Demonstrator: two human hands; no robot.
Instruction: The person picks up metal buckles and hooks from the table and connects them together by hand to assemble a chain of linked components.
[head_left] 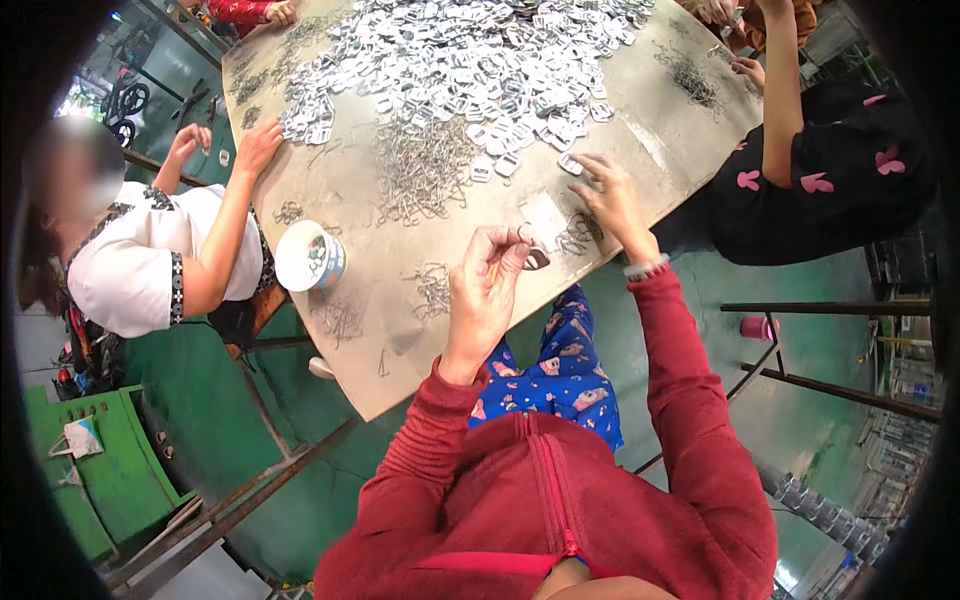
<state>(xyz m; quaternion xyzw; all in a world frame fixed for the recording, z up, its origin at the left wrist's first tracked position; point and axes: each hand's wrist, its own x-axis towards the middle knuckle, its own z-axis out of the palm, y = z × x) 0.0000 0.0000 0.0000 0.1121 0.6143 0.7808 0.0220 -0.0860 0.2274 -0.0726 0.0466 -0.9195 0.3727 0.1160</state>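
My left hand [487, 290], over the table's near edge, pinches a small metal buckle [537, 259] between thumb and fingertips. To the right, my right hand [612, 203] reaches over the table with fingers apart. Its fingertips are right at a flat silver buckle [569, 164] near the edge of the big pile. Below that hand lies a small heap of bent wire pieces [577, 236], beside a pale flat patch [543, 218]. Another cluster of wire pieces [432, 290] lies left of my left hand.
A large pile of silver buckles [480, 70] covers the far part of the table [380, 365], with a broad heap of wire pieces [425, 165] before it. A white tub [298, 257] stands at left. Co-workers sit left [150, 250] and right [820, 180]; a red sleeve [238, 10] shows beyond.
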